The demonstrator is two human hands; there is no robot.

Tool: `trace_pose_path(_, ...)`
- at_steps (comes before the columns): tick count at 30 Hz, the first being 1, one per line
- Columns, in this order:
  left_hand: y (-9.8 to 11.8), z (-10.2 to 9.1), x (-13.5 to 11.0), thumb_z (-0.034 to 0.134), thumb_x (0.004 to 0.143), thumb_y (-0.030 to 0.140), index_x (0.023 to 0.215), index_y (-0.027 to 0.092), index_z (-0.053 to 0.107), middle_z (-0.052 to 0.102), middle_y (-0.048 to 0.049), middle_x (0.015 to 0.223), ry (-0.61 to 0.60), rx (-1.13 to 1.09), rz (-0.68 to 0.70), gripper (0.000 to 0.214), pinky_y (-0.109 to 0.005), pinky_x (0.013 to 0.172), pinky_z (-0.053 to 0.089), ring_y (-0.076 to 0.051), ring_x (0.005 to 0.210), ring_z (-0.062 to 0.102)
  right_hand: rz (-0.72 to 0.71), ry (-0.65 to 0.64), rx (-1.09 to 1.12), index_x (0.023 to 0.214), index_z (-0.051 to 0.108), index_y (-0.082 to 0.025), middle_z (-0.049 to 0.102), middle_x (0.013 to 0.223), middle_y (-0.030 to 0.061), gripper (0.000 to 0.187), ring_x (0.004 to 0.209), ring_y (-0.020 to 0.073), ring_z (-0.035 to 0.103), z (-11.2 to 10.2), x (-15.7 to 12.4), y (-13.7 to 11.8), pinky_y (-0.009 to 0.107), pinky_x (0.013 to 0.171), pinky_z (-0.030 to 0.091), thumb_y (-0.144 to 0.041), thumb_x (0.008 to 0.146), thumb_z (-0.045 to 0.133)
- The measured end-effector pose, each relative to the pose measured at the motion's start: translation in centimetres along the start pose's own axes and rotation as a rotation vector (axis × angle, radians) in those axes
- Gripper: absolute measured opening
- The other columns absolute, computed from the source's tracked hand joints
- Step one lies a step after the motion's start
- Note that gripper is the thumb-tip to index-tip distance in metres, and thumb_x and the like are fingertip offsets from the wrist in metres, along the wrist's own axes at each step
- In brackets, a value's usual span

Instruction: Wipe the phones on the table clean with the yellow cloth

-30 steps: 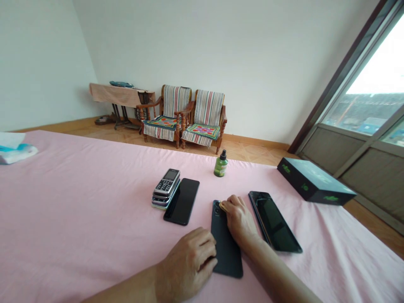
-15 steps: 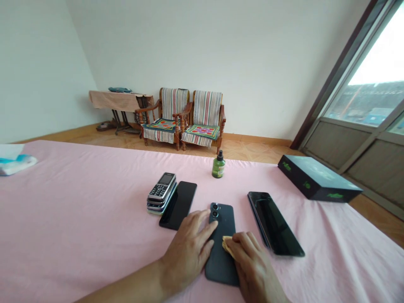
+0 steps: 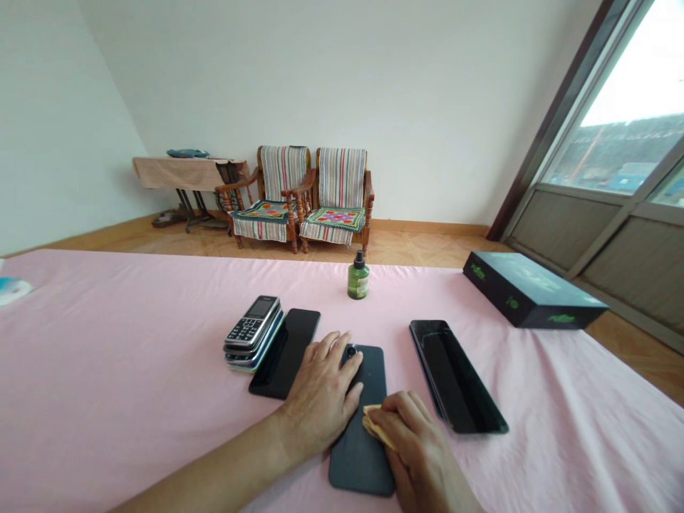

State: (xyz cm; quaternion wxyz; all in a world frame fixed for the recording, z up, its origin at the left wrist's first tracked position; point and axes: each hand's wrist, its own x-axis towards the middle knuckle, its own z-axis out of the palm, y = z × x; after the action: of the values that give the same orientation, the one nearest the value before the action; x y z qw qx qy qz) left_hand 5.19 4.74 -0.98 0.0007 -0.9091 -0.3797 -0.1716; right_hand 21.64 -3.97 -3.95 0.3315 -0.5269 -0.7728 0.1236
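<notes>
A dark smartphone (image 3: 368, 456) lies back side up in front of me, its camera corner partly covered by fingers. My left hand (image 3: 323, 392) rests on its upper left part with the fingers spread. In my right hand (image 3: 420, 445) a folded yellow cloth (image 3: 377, 425) is pinched and pressed on the middle of the phone's back. Left of it lies a black smartphone (image 3: 288, 349), screen up, beside a stack of phones topped by a silver keypad phone (image 3: 254, 320). To the right is another black smartphone (image 3: 454, 370), screen up, with something beneath it.
A green spray bottle (image 3: 358, 278) stands farther back on the pink cloth (image 3: 133, 370). A black box (image 3: 534, 292) with green lettering sits at the right. Two wooden chairs (image 3: 336, 185) and a covered side table (image 3: 182, 173) stand by the wall.
My left hand has moved up over the phone's camera corner. My right hand stays on the phone's back with the cloth. The view has shifted slightly to the right.
</notes>
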Motion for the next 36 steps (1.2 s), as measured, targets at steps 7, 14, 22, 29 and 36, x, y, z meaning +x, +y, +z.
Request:
trace_pose_path(7, -0.05, 0.57, 0.42, 0.064, 0.085, 0.022, 0.123, 0.016, 0.06, 0.049, -0.0162, 0.138, 0.018, -0.034, -0.009, 0.039, -0.055, 0.105, 0.034, -0.035, 0.129, 0.039, 0.009, 0.001, 0.03, 0.096, 0.066, -0.02, 0.06, 0.09, 0.0092, 0.028, 0.083, 0.0219, 0.057, -0.07, 0.1, -0.06, 0.031, 0.069, 0.051, -0.009, 0.091, 0.041)
trace_pose_path(14, 0.08, 0.58, 0.5, 0.066, 0.082, 0.016, 0.114, 0.013, 0.064, 0.051, -0.0174, 0.134, 0.053, -0.029, 0.013, 0.033, -0.055, 0.103, 0.037, -0.035, 0.127, 0.041, 0.013, -0.009, 0.045, 0.097, 0.066, -0.019, 0.059, 0.092, 0.0101, 0.029, 0.085, 0.0225, 0.057, -0.1, -0.02, -0.06, 0.033, 0.07, 0.051, -0.009, 0.092, 0.039)
trace_pose_path(22, 0.12, 0.6, 0.55, 0.066, 0.08, 0.013, 0.107, 0.015, 0.064, 0.051, -0.0157, 0.134, 0.093, -0.094, 0.017, 0.028, -0.055, 0.103, 0.038, -0.035, 0.127, 0.041, 0.016, 0.011, 0.036, 0.095, 0.066, -0.02, 0.06, 0.09, 0.0095, 0.028, 0.084, 0.0217, 0.057, -0.01, 0.1, -0.04, 0.032, 0.069, 0.051, -0.01, 0.092, 0.039)
trace_pose_path(29, -0.36, 0.97, 0.62, 0.061, 0.079, 0.013, 0.113, 0.017, 0.06, 0.051, -0.0134, 0.134, 0.099, -0.145, 0.006, 0.035, -0.055, 0.104, 0.036, -0.033, 0.127, 0.041, 0.007, 0.02, 0.042, 0.094, 0.066, -0.021, 0.06, 0.09, 0.0087, 0.029, 0.084, 0.0209, 0.057, -0.09, -0.01, 0.0, 0.03, 0.07, 0.051, -0.008, 0.09, 0.04)
trace_pose_path(36, -0.28, 0.83, 0.9, 0.059, 0.077, 0.009, 0.102, 0.018, 0.059, 0.049, -0.0131, 0.134, 0.071, -0.207, 0.004, 0.026, -0.054, 0.106, 0.035, -0.032, 0.128, 0.04, 0.023, 0.002, 0.047, 0.095, 0.065, -0.02, 0.06, 0.092, 0.0088, 0.028, 0.086, 0.0209, 0.057, 0.0, -0.07, 0.11, 0.031, 0.072, 0.051, -0.006, 0.088, 0.042)
